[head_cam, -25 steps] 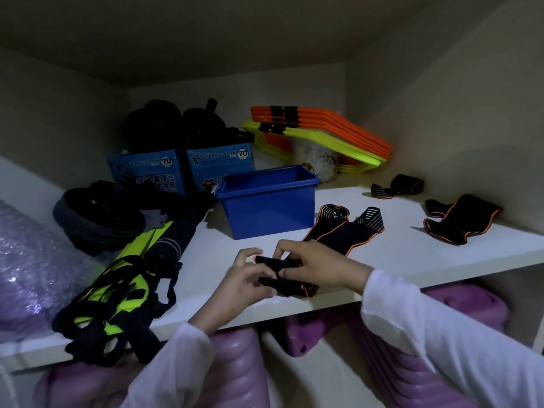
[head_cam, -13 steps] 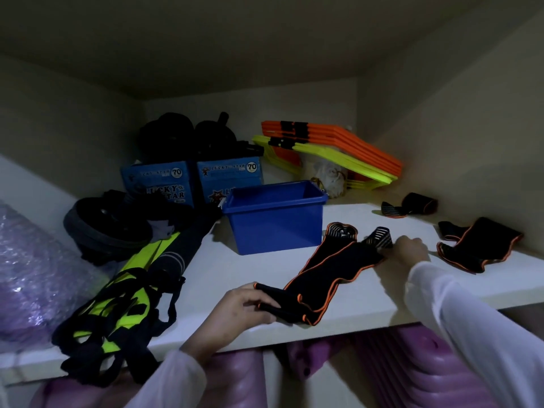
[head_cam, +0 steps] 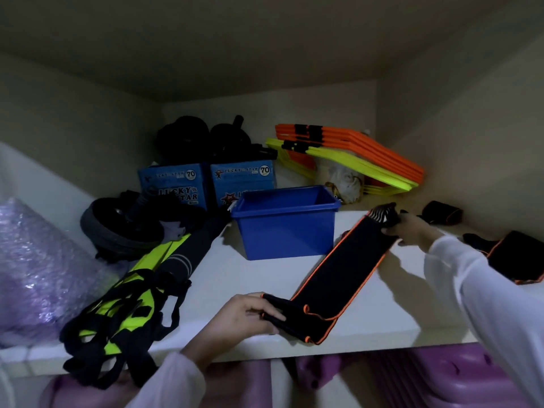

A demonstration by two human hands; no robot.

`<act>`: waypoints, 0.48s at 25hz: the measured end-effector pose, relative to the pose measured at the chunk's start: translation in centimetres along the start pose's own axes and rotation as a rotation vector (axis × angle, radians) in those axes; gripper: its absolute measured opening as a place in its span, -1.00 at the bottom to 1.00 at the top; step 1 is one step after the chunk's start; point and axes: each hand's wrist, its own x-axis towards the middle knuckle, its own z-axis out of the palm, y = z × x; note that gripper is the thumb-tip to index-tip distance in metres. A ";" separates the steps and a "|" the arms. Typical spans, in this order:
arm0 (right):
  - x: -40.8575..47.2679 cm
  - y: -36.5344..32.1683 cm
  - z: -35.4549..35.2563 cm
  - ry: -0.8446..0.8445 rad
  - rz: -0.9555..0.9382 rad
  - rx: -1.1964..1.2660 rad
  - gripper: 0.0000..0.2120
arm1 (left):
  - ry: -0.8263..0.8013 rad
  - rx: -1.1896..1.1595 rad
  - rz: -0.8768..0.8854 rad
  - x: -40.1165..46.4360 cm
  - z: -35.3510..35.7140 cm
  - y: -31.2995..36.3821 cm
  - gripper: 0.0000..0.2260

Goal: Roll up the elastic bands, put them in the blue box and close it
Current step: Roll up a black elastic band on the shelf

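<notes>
**shelfrat:** So how is that elastic band (head_cam: pixel 341 272) going to handle? It lies stretched out flat across the white shelf (head_cam: pixel 397 313), just right of the blue box (head_cam: pixel 287 231). The left hand (head_cam: pixel 238 316) pinches the near end at the shelf's front edge, and the right hand (head_cam: pixel 412 229) has its fingers curled round the far end with the striped grey tab.

**bandgeek:** My guess is soft and light, floppy cloth with some stretch. It sags and folds at the near end, so it has no stiffness at all. I'd keep hold of one short end, start a tight roll there and keep tension from the other end, or it'll go lopsided. The orange edging should help keep the roll straight. Nothing fragile, and it doesn't look slippery.

**shelfrat:** Any more to do?

**bandgeek:** At least two more black-and-orange bands (head_cam: pixel 512 260) sit near the right wall, one small one (head_cam: pixel 441 212) further back. The box is open on top and I see no lid.

**shelfrat:** Any writing you can read?

**bandgeek:** Only on the two blue cartons (head_cam: pixel 206 184) behind the box: "LUCKY STAR" with a "70" in a white circle. Nothing readable on the bands.
</notes>
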 end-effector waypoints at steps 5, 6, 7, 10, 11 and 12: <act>2.9 -0.9 3.7 0.037 -0.188 -0.267 -0.74 | -0.031 0.012 -0.034 0.5 0.3 0.1 -0.62; 3.1 -0.4 4.7 0.015 -0.167 -0.325 -0.78 | -0.035 0.011 -0.036 0.4 0.3 0.2 -0.63; 3.1 0.2 5.5 -0.005 -0.142 -0.384 -0.79 | -0.037 0.017 -0.040 0.4 0.2 0.2 -0.66; 2.8 1.6 6.2 -0.002 -0.080 -0.437 -0.71 | -0.021 0.078 -0.042 0.5 0.0 0.1 -0.75; 2.8 1.8 6.1 0.007 -0.078 -0.435 -0.70 | -0.015 0.093 -0.045 0.6 0.0 -0.1 -0.75; 2.6 1.9 5.9 0.010 -0.082 -0.433 -0.70 | -0.011 0.091 -0.050 0.7 -0.1 -0.2 -0.74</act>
